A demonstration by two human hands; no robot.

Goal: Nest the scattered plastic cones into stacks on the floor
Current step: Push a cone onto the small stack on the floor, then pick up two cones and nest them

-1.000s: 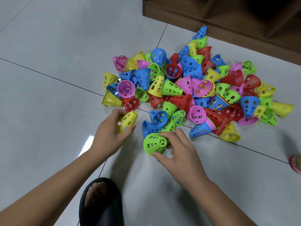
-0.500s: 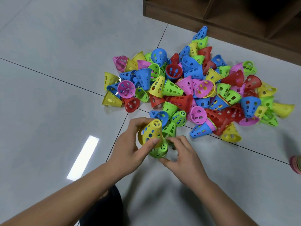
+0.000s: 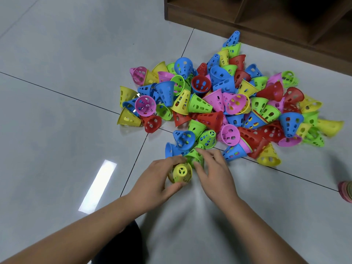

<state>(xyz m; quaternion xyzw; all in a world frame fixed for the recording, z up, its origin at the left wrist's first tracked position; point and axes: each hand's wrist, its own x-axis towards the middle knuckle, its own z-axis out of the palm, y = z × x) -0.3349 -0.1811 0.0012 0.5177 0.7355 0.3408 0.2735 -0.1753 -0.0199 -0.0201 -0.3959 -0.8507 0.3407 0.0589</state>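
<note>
At the pile's [image 3: 224, 103] near edge, left hand [image 3: 158, 180] curls round an upright yellow cone [image 3: 180, 173]; right hand [image 3: 215, 168] pinches a green cone [image 3: 196, 157] just beyond. Best: line up rim over tip, press straight down.

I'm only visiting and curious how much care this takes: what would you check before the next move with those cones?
1. Grip: the left hand holds the yellow perforated plastic cone firmly: ok.
2. Yellow cone stands tip up: ok.
3. Another cone nested beneath it: cannot tell, it would be hidden.
4. The right hand has reached the green perforated plastic cone: ok; actual grip: cannot tell.
5. Bare grey tiled floor in front of the hands for a stack: ok.
6. The pile of coloured cones sorted: not ok, most lie loose.
</note>
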